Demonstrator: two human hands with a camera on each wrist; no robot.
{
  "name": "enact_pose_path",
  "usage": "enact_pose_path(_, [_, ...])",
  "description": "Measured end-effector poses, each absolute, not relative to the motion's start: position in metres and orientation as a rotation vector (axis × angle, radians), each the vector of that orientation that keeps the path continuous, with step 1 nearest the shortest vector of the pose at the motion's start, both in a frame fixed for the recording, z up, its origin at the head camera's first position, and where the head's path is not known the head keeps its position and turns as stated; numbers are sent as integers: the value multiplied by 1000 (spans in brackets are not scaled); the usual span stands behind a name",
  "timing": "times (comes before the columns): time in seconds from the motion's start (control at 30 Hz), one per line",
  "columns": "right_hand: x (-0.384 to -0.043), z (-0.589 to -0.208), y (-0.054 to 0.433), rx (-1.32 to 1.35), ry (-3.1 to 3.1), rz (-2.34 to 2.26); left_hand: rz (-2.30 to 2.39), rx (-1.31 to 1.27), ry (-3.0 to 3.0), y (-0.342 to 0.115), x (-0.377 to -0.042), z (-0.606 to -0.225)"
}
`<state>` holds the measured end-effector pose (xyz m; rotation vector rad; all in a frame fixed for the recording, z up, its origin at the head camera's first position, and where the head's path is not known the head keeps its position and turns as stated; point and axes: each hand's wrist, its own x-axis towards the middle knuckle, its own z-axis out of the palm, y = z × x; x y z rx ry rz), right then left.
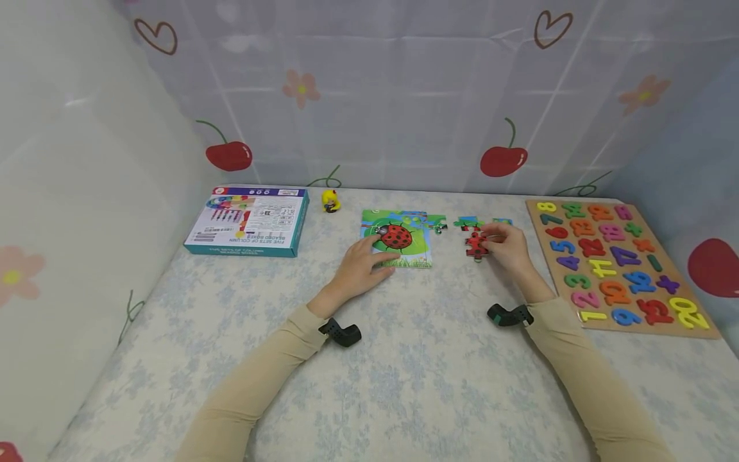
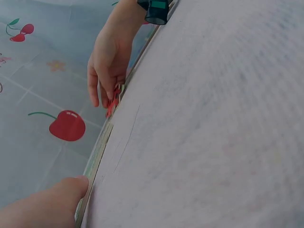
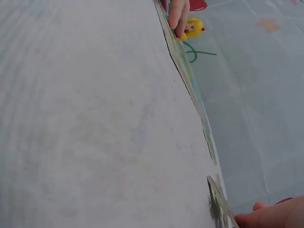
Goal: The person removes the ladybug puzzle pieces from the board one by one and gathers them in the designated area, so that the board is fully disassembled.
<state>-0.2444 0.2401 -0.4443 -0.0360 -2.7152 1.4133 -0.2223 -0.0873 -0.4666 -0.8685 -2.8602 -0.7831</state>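
Observation:
My left hand rests with spread fingers on the left side of a square ladybug picture, on a green and blue ground. To its right, my right hand pinches a red jigsaw piece with black spots. In the right wrist view that piece is tilted up from the table. Several green and blue jigsaw pieces lie along the far side, between the picture and the right hand. One more piece shows partly behind the right hand's fingers.
A teal-edged box lies at the back left. A small yellow toy figure stands between box and picture. On the right lies a wooden number board with colourful numerals. A printed curtain hangs behind the table.

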Motion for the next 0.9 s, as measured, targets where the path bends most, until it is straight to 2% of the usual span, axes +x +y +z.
enact_pose_path(0.37, [-249,-434,220,2,-2737,1389,-834,-781,-2744,-90,-224,-470])
enact_pose_path(0.7, [-259,-430,153,233,-2792,1509,-915,-336,-2769,-92,-226,-467])
enact_pose_path(0.9, [-268,-434,115,393,-2761,1560,-890,-256,-2783,-92,-226,-466])
